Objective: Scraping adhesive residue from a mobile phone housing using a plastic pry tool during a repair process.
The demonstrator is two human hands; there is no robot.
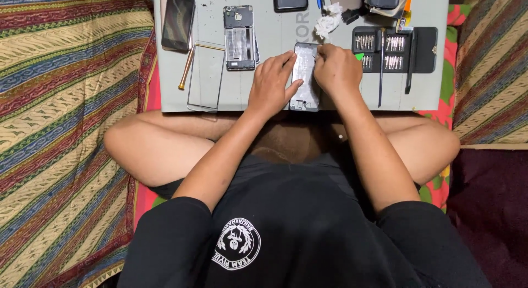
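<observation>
A bare phone frame (304, 79) lies flat on the grey work mat (341, 95) between my two hands. My left hand (271, 84) grips its left edge, thumb pressed on the lower part. My right hand (336, 69) rests on its upper right edge with fingers curled at the top corner; I cannot tell whether it pinches a small tool. A second opened phone body (240, 37) lies further left on the mat.
A dark phone screen (177, 22), a brass-handled tool (186, 68) and a clear glass panel (205, 77) sit at the left. A black bit case (395, 48), a crumpled white wipe (328, 20) and more phones (290, 0) lie at the back. Striped cloth surrounds the mat.
</observation>
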